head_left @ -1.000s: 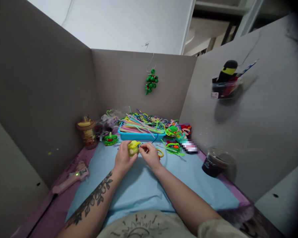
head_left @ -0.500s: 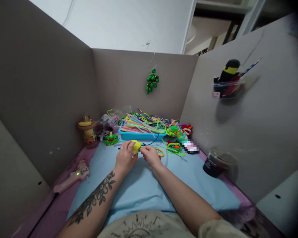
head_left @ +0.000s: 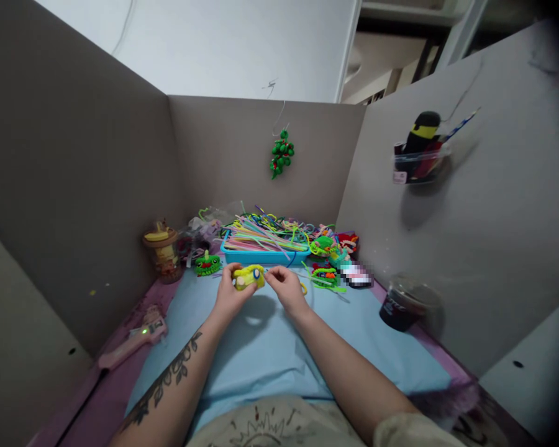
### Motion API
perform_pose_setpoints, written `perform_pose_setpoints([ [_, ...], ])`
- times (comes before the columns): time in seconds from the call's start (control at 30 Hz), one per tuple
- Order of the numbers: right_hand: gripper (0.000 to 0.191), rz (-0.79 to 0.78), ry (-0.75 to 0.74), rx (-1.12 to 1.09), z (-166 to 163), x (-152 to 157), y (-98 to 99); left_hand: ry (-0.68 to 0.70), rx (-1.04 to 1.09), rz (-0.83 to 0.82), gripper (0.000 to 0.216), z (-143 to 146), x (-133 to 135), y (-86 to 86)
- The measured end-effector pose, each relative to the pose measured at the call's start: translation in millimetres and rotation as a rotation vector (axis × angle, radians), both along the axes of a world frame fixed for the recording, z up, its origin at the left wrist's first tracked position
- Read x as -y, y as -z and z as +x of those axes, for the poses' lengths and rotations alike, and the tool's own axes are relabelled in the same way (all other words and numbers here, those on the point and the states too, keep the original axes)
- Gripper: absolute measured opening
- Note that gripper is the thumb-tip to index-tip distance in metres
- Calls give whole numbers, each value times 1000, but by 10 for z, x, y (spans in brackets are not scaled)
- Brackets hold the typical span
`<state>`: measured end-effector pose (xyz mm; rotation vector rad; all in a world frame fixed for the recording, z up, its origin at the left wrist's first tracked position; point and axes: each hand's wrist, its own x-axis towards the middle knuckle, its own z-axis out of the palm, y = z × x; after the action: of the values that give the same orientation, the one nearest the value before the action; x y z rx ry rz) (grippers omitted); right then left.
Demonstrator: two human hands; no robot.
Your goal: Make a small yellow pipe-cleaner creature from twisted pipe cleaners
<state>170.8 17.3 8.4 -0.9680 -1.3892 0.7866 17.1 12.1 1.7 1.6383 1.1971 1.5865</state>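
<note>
My left hand (head_left: 229,294) grips a small yellow fuzzy craft piece (head_left: 248,277) wound from pipe cleaner, with a blue wire on it. My right hand (head_left: 286,288) is pinched at the piece's right end, where a thin blue pipe cleaner (head_left: 289,261) leads off. Both hands hover just above the light blue mat (head_left: 270,354). A yellow loop (head_left: 303,288) lies under my right hand.
A blue tray (head_left: 263,254) piled with coloured pipe cleaners sits at the back. Green fuzzy figures (head_left: 207,264) lie beside it. A pink glue gun (head_left: 133,339) lies left, a dark lidded cup (head_left: 402,304) right. Cardboard walls surround the desk; a green ornament (head_left: 282,153) hangs on the back wall.
My hands have lifted the yellow piece a little and turned it, so a blue ring now shows on its side. My right hand has shifted slightly right.
</note>
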Motion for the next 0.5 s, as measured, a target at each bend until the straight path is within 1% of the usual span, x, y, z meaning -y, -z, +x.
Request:
perform_pose_setpoints([
  [0.13, 18, 102, 50, 62, -17, 72, -37, 106, 66, 6, 55, 22, 53, -47],
  [0.2, 17, 119, 56, 59, -34, 95, -41, 119, 71, 23, 54, 24, 72, -54],
  [0.27, 17, 101, 41, 9, -47, 102, -43, 112, 75, 41, 53, 19, 81, -56],
  [0.33, 22, 17, -10, -107, -51, 96, -48, 120, 85, 58, 53, 12, 81, -53],
  [0.37, 27, -60, -59, -182, -48, 91, -53, 135, 95, 64, 53, 9, 79, -50],
  [0.43, 35, -264, -201, -329, -35, 82, -64, 170, 125, 72, 55, 6, 72, -46],
  [0.5, 36, -456, -371, -455, -18, 76, -70, 191, 138, 85, 56, 7, 64, -42],
])
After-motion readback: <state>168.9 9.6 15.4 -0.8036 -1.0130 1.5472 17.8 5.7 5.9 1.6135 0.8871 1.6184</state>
